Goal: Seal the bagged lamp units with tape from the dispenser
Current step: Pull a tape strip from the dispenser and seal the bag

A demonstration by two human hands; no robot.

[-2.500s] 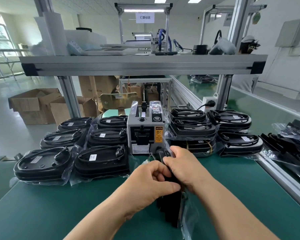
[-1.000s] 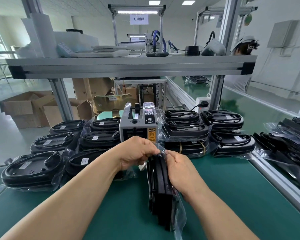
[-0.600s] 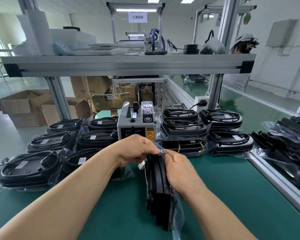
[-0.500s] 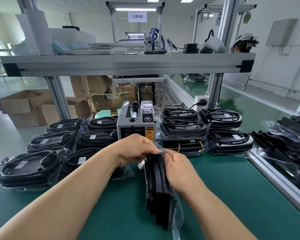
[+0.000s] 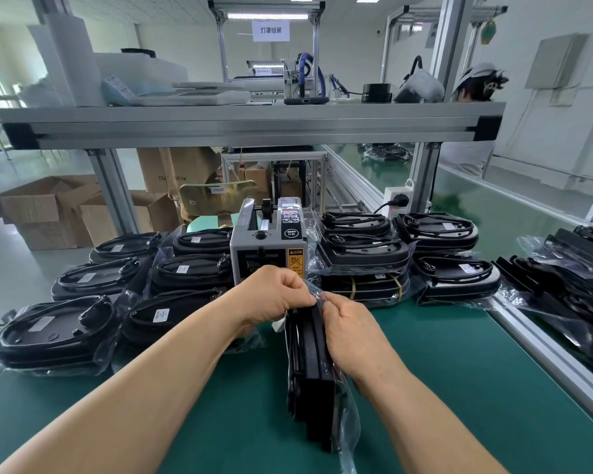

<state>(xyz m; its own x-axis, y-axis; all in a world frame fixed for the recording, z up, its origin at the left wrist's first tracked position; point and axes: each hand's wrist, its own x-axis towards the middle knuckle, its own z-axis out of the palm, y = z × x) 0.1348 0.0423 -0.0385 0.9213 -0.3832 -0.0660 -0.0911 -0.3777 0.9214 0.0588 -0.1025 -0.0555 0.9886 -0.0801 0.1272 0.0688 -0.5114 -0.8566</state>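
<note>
A black lamp unit in a clear plastic bag stands on edge on the green table mat, just in front of the grey tape dispenser. My left hand pinches the bag's folded top from the left. From the right, my right hand grips the same top edge and the side of the unit. A small pale piece, probably tape, shows under my left hand; I cannot tell where it sticks.
Bagged black lamp units lie in rows to the left and in stacks to the right of the dispenser. More bagged parts lie beyond the aluminium rail at right. A metal shelf spans overhead. Cardboard boxes stand behind.
My left hand went forward to the dispenser's mouth and came back to the bag's top. Both hands now hold the top edge nearly still; the unit stands more upright than before.
</note>
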